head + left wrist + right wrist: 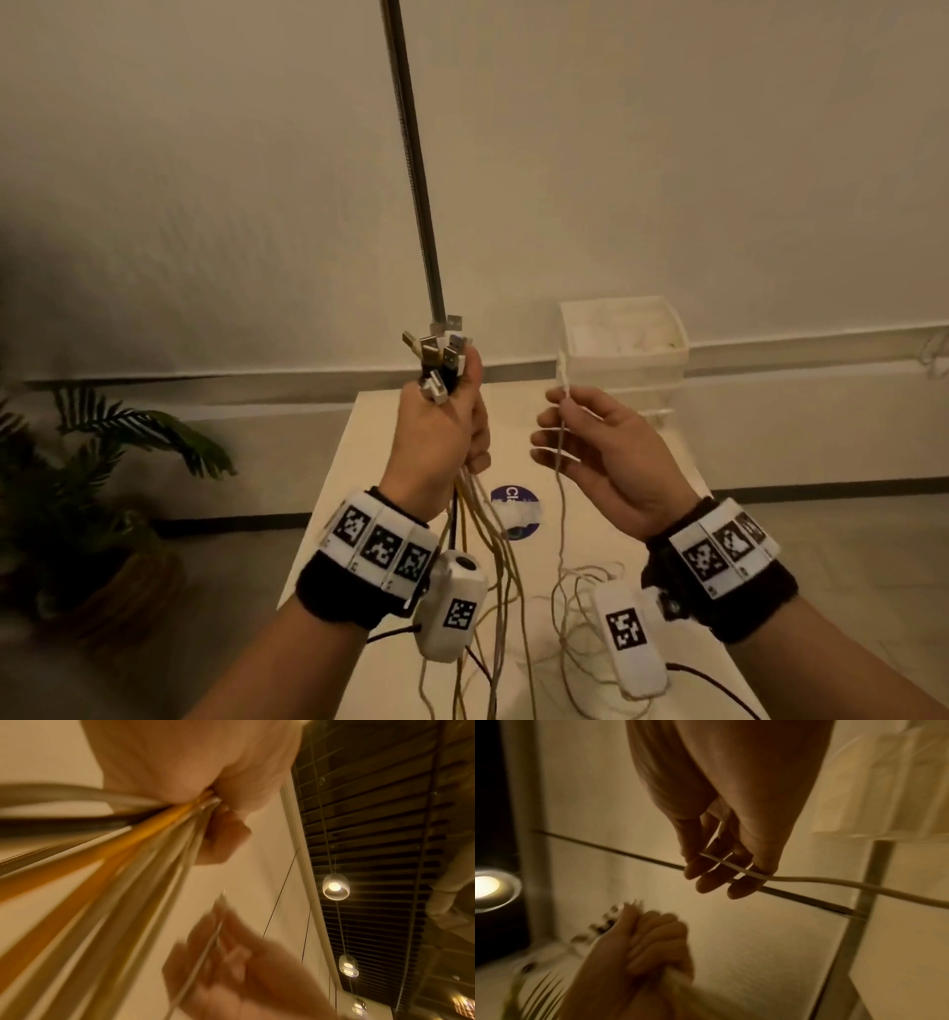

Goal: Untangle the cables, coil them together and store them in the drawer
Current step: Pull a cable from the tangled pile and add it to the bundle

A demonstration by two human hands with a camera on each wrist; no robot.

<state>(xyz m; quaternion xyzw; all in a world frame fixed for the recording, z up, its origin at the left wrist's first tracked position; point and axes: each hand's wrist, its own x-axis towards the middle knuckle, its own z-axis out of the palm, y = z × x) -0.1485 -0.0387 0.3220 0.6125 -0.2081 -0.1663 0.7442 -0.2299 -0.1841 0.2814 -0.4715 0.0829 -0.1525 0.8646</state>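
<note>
My left hand [445, 430] is raised above the table, its fingers curled round a bundle of cables [487, 545]. Several USB plugs [439, 360] stick up out of the fist, and white, yellow and dark strands hang from it down to the table [662, 493]. In the left wrist view the bundle [144, 833] runs into the fist. My right hand [585, 442], to the right at the same height, pinches one thin white cable [563, 493] near its plug end [563, 369]. That cable [808, 880] crosses the fingers in the right wrist view. A white drawer unit [624, 339] stands at the table's far right.
A slanted metal pole [413, 169] rises behind the left hand. A round blue sticker [513, 506] lies on the tabletop. Loose cable loops [580, 627] trail over the near part of the table. A potted plant [82, 493] stands on the floor to the left.
</note>
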